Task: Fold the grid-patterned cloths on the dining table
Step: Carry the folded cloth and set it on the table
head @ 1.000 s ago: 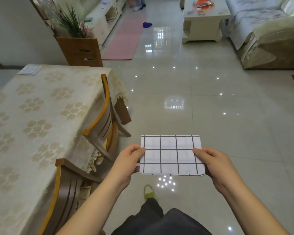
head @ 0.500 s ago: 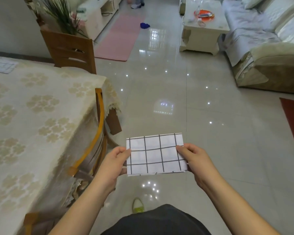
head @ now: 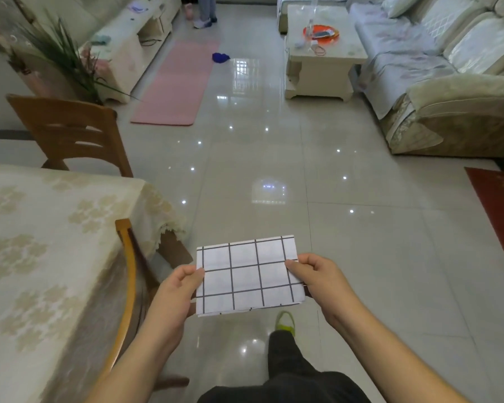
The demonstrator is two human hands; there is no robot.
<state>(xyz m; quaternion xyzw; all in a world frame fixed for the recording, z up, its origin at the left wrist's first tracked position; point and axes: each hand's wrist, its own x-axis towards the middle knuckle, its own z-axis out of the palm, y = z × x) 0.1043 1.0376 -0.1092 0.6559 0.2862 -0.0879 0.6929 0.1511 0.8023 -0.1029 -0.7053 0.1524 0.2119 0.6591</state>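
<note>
A wide living room with a glossy pale tiled floor (head: pixel 346 257) fills the frame. At the left edge stands the dining surface under a cream tablecloth with a pale floral print (head: pixel 35 257), with a wooden chair (head: pixel 70 135) at its far end and another chair tucked in on its near side, its curved orange-brown back rail (head: pixel 128 286) showing. A pale sofa (head: pixel 448 82) takes the upper right, a cream coffee table (head: pixel 320 53) sits at top centre, and a pink mat (head: pixel 178 82) lies on the floor to its left.

Low in the centre, the person holds a white cloth with a dark grid pattern (head: pixel 248 274) out in the air over the floor, just right of the surface and not resting on it. It looks already folded into a small neat rectangle, with layered edges showing along its lower side. The left hand (head: pixel 175 295) pinches the cloth's left edge, thumb on top and fingers curled beneath. The right hand (head: pixel 317 280) pinches the right edge the same way.

This cloth seems folded, or close to it. It has yet to be set down. No other grid cloth shows on the visible part of the surface, so how many remain cannot be told.
</note>
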